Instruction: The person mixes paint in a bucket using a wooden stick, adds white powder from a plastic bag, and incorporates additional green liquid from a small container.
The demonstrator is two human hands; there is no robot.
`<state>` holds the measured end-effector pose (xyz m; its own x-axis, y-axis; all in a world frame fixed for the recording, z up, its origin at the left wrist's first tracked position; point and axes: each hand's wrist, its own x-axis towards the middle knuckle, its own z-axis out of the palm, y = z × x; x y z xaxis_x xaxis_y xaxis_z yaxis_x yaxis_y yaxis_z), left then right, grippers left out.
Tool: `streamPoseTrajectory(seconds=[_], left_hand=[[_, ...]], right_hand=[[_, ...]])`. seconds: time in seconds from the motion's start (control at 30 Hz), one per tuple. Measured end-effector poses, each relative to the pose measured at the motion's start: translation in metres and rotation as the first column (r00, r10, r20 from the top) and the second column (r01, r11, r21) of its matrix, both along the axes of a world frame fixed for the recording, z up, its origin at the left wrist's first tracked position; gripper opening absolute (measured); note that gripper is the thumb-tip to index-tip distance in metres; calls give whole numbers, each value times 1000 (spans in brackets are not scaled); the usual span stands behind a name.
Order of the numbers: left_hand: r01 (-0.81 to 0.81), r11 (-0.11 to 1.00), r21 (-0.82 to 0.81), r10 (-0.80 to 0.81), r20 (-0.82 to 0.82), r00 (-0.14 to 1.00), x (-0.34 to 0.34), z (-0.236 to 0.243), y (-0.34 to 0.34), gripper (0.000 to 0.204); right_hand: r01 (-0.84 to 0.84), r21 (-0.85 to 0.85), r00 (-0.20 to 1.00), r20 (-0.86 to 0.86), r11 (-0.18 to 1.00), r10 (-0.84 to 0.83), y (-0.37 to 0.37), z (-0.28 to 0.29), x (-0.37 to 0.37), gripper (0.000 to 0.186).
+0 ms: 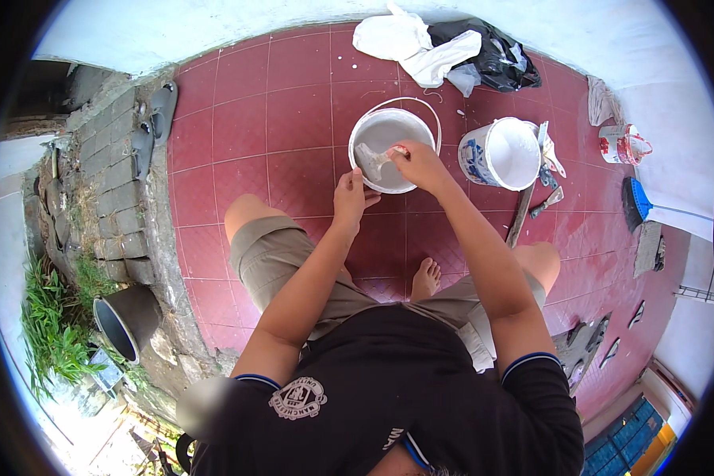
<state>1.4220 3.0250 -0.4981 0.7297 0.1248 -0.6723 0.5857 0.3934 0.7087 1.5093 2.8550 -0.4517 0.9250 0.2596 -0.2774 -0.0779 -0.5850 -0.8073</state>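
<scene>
A: Hands first. What's the right hand (419,163) on?

B: Closed around the handle of a paintbrush (370,161). The bristles point left and sit down inside the white bucket (385,151), smeared with white paint.

A: And the left hand (350,194)?

B: At the near rim of the same bucket, fingers curled over the edge. Looks like a loose grip on the rim; can't tell how tight.

A: What's in the bucket?

B: White paint coating the bottom and walls, seems a shallow layer. Its wire handle lies folded back on the far side, away from the hands.

A: Other containers?

B: A second white bucket (501,153) with a blue label, just right of the right hand, tipped toward the camera, inside white. Can't tell if it's liquid or only a coating. A small red and white can (623,143) further right, by the wall; contents not visible. A dark grey bucket (125,319) lies on its side well left of the left hand, off the tiles by the grass, inside looks pale.

A: Anything else nearby?

B: White cloth (411,44) and a black plastic bag (496,54) beyond the hands near the wall. A wooden stick (520,216) on the red tiled floor (278,119) right of the right forearm. A blue brush (635,201) far right. The person squats, bare foot (426,279) under the arms.
</scene>
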Motion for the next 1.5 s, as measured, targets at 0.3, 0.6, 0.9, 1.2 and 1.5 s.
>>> streamPoseTrajectory(seconds=[0.3,0.6,0.9,1.2,1.5], left_hand=[[59,998,15,-60,24,998,1,1,10,44],[-7,988,154,-26,210,977,2,7,4,43],[24,922,388,-102,181,978,6,-6,7,40],[69,928,366,-132,149,980,8,4,8,39],[62,920,388,-139,173,975,8,4,9,37]], right_hand=[[-12,-90,1000,-7,996,11,-24,30,-7,29],[-218,-522,870,279,824,407,0,13,-31,34],[-73,-606,817,419,792,395,2,-2,-22,34],[117,-338,903,428,934,42,1,13,-36,26],[347,-49,917,227,937,-328,4,3,-28,26]])
